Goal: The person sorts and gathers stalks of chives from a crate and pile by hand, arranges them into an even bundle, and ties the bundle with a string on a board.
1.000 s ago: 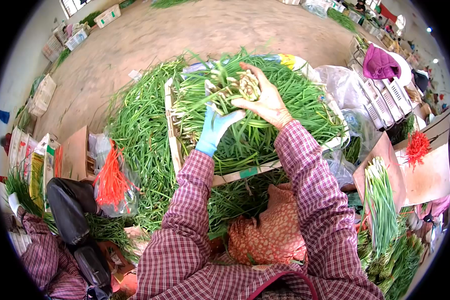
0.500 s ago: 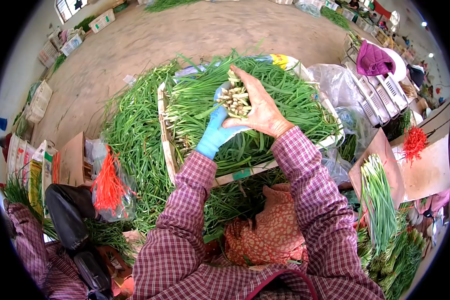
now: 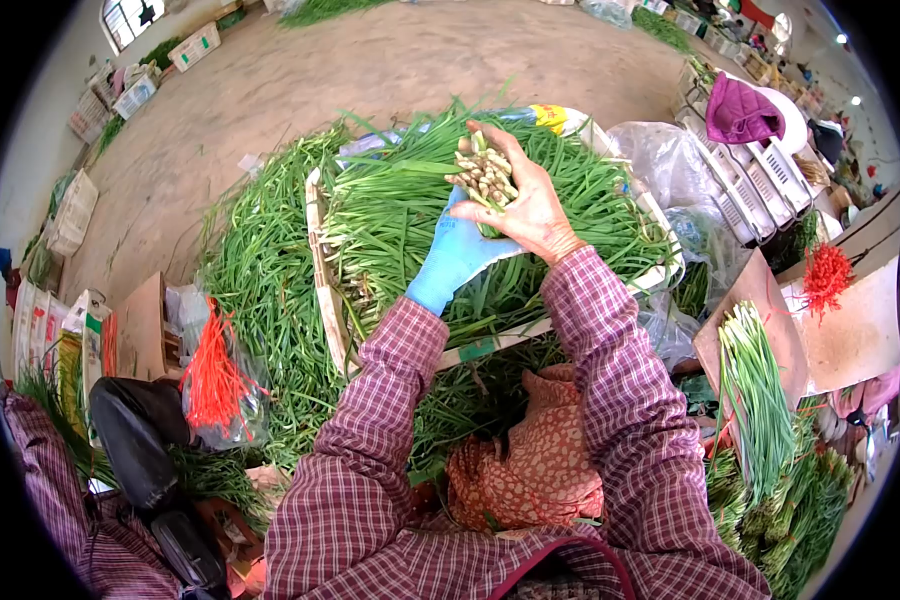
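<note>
1. Centrally, above the crate [image 3: 325, 300], the bunch [image 3: 484, 174] sat at the hands, its pale, knobbly, rounded stalk ends packed tight and facing the wearer.
2. The bare right hand [image 3: 532, 205] had its fingers clamped on the bunch, the thumb across the lower side.
3. The left hand [image 3: 454, 258], in a smooth blue glove, touched the bunch from below and left; its fingertips were hidden, so whether they gripped could not be told.
4. Long, flat, glossy leaves [image 3: 400, 180] filled the crate, whose rim was pale, stiff and straight-edged.
5. More slender greens [image 3: 270, 260] lay in a loose tangle to its left, near stringy red ties [image 3: 215, 375].
6. Right of the crate were crinkled clear plastic [image 3: 660, 160] and a neat bundle [image 3: 755, 390] against flat brown cardboard [image 3: 770, 310].
</note>
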`<state>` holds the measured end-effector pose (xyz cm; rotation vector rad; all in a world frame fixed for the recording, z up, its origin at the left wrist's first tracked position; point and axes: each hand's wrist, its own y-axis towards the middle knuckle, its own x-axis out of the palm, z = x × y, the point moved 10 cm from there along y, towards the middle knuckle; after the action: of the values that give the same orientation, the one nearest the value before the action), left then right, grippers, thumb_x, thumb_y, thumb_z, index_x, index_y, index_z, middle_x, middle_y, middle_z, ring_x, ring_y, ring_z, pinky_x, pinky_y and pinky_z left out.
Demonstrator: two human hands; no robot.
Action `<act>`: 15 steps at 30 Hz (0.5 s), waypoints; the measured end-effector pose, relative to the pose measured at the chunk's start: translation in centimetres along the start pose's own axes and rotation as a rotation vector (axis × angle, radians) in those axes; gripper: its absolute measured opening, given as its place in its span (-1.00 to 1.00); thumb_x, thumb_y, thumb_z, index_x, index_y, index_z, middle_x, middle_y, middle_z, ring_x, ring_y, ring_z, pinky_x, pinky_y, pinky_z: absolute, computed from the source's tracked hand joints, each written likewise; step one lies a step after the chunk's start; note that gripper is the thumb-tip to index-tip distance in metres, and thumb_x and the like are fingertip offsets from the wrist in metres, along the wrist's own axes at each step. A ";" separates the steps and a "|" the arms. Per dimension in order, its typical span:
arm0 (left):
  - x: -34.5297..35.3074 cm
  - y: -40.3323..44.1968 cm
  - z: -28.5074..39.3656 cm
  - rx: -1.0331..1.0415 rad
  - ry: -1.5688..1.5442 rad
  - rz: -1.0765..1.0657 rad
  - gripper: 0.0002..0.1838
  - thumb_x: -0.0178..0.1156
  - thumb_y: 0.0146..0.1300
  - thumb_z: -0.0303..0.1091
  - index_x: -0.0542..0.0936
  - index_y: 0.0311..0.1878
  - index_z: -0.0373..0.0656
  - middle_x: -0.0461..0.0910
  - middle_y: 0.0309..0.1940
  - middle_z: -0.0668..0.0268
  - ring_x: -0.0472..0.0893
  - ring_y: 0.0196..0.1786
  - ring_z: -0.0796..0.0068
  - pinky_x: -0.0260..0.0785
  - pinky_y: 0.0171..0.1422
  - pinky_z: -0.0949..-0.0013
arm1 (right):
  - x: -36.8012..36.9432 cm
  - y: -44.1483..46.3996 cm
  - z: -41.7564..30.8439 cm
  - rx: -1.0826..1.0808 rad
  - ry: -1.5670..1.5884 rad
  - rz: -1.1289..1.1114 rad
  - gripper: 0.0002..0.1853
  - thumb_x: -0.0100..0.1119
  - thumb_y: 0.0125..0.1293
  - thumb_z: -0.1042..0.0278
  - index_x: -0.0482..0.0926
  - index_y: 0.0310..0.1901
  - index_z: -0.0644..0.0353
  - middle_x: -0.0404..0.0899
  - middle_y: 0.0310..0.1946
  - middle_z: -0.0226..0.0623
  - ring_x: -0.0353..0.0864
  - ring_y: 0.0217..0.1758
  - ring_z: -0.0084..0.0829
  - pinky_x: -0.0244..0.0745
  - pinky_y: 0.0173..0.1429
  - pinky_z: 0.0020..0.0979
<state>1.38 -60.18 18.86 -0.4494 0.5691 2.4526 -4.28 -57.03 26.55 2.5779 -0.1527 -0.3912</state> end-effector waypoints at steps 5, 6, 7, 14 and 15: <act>1.1 -0.3 -0.7 -0.005 0.214 -0.095 0.00 0.53 -0.16 0.02 0.30 0.29 -0.32 0.44 0.19 0.03 0.48 0.22 0.12 0.35 0.28 0.15 | 0.0 -0.1 -0.2 -0.059 -0.257 -0.010 -0.27 0.45 -0.02 0.44 0.37 0.24 0.13 0.57 0.06 -0.34 0.57 0.04 -0.57 0.45 0.21 -0.45; 0.9 -0.4 -0.2 0.028 0.204 -0.073 0.02 0.53 -0.17 0.04 0.29 0.30 -0.32 0.43 0.21 0.03 0.46 0.24 0.10 0.33 0.30 0.15 | -0.2 -0.2 0.4 -0.033 -0.302 0.002 -0.31 0.43 -0.01 0.46 0.39 0.22 0.13 0.57 0.05 -0.34 0.57 0.04 -0.58 0.46 0.19 -0.46; 0.8 -0.5 0.3 0.063 0.193 -0.053 0.03 0.53 -0.18 0.06 0.29 0.30 -0.31 0.42 0.22 0.03 0.44 0.26 0.09 0.30 0.32 0.14 | -0.4 -0.2 1.0 -0.007 -0.349 0.015 -0.34 0.40 0.00 0.48 0.40 0.20 0.14 0.57 0.05 -0.34 0.57 0.04 -0.59 0.48 0.17 -0.47; 3.0 -0.2 -6.3 0.039 0.554 -0.249 0.37 0.49 -0.34 0.28 -0.03 0.48 -0.19 0.14 0.36 -0.09 0.07 0.45 -0.10 -0.10 0.49 -0.12 | -5.6 -0.5 -1.1 -0.102 0.234 0.282 -0.48 0.31 0.09 0.57 0.45 0.13 0.12 0.58 0.02 -0.31 0.64 0.00 -0.40 0.66 0.08 -0.37; 4.1 -0.6 -8.7 0.006 0.694 -0.325 0.36 0.47 -0.34 0.31 -0.01 0.48 -0.15 0.14 0.37 -0.04 0.05 0.46 -0.10 -0.13 0.48 -0.18 | -7.5 -0.6 -2.3 -0.146 0.151 0.347 -0.48 0.30 0.11 0.58 0.44 0.14 0.13 0.57 0.04 -0.28 0.64 0.01 -0.37 0.67 0.07 -0.35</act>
<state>0.16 -62.11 9.46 -1.3004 0.7053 1.9470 -10.70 -53.99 29.95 2.3658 -0.4889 -0.0751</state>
